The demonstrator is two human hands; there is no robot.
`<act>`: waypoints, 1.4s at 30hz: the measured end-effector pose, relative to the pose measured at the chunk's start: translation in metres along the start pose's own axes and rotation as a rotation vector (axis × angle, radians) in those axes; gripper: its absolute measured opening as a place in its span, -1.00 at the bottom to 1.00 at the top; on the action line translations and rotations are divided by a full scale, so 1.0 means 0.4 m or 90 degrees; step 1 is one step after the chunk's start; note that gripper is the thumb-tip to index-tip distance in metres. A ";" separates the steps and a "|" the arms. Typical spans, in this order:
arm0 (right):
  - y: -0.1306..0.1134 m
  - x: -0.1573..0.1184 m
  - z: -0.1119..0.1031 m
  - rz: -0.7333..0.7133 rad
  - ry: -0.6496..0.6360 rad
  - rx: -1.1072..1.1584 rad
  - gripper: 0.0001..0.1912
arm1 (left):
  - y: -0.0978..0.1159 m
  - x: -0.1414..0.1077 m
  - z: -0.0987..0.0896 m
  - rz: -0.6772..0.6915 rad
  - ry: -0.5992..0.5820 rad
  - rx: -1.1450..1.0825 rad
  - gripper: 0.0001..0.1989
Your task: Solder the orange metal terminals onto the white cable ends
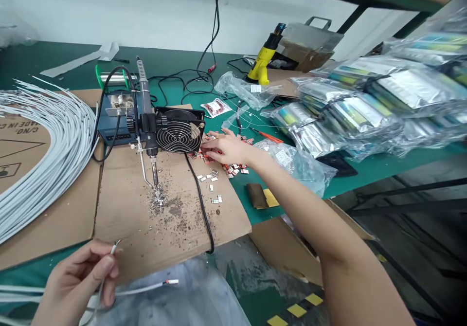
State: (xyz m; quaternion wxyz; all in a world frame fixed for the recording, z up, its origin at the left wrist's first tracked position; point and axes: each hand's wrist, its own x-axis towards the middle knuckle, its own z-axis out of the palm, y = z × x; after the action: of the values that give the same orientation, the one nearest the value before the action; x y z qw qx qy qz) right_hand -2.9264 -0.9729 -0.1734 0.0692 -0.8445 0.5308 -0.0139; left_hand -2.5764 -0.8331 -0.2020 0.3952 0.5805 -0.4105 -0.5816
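Observation:
Thumb and fingers of my left hand (87, 277) pinch a white cable (100, 289) near its stripped end, at the lower left. My right hand (226, 147) reaches over a pile of small red parts (235, 169) beside the black fan, fingers spread and pointing left; whether the fingertips touch the parts is unclear. Small silvery pieces (211, 188) lie on the cardboard (127, 209) in front of the pile. The soldering iron (148, 117) stands upright in its holder, tip down over scattered solder bits (158, 198). Another cable end with a small white part (172, 282) rests near my lap.
A large bundle of white cables (54, 160) curves along the left. The fan (178, 134) and blue solder station (116, 117) stand mid-table. Silvery wrapped packs (357, 102) fill the right, near a yellow heat gun (262, 61). A black cord (200, 204) crosses the cardboard.

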 end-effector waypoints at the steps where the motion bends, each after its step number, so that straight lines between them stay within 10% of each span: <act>1: 0.002 -0.006 -0.005 -0.007 0.003 0.002 -0.71 | -0.002 0.001 -0.001 -0.002 0.002 0.004 -0.80; 10: 0.023 0.068 0.026 0.003 0.023 -0.016 -0.66 | -0.020 0.010 -0.013 -0.009 -0.008 0.017 -0.77; 35: -0.067 -0.027 0.038 0.079 0.132 -0.061 -0.78 | 0.047 0.008 0.027 -0.030 -0.070 0.080 -0.82; 42: -0.234 -0.088 0.043 0.134 0.145 0.552 -0.81 | 0.109 0.128 0.025 0.092 -0.266 0.384 -0.71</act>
State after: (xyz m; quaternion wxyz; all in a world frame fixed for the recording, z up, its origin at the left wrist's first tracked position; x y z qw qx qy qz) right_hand -2.8561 -0.8996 -0.1762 0.3583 -0.6723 0.5633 -0.3199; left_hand -2.5879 -0.8961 -0.1791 0.1542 0.5092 -0.6750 -0.5112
